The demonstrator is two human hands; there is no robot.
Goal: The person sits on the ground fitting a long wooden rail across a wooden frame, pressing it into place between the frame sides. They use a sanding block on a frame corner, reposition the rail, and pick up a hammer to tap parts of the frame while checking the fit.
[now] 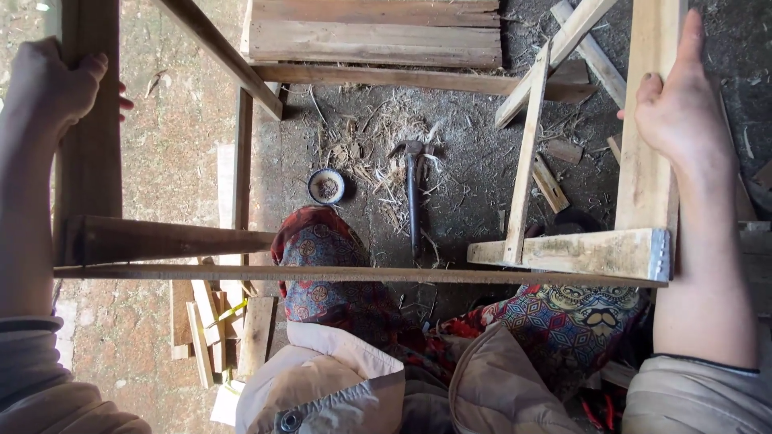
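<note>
I look straight down through a rough wooden frame. My left hand [52,84] grips the frame's left upright plank [96,161]. My right hand [674,104] lies on the right upright plank [643,177], fingers wrapped round its edge. A thin long rail [362,275] spans between both sides at my waist, and a thicker crosspiece [161,239] juts in from the left. Below are my patterned trousers [322,265] and beige jacket [354,386].
On the dirt floor lie an axe or hammer [413,193] amid wood shavings, a small round tin [326,186], stacked boards [374,32] at the top, loose offcuts [555,185] at right and short scraps [205,321] at lower left.
</note>
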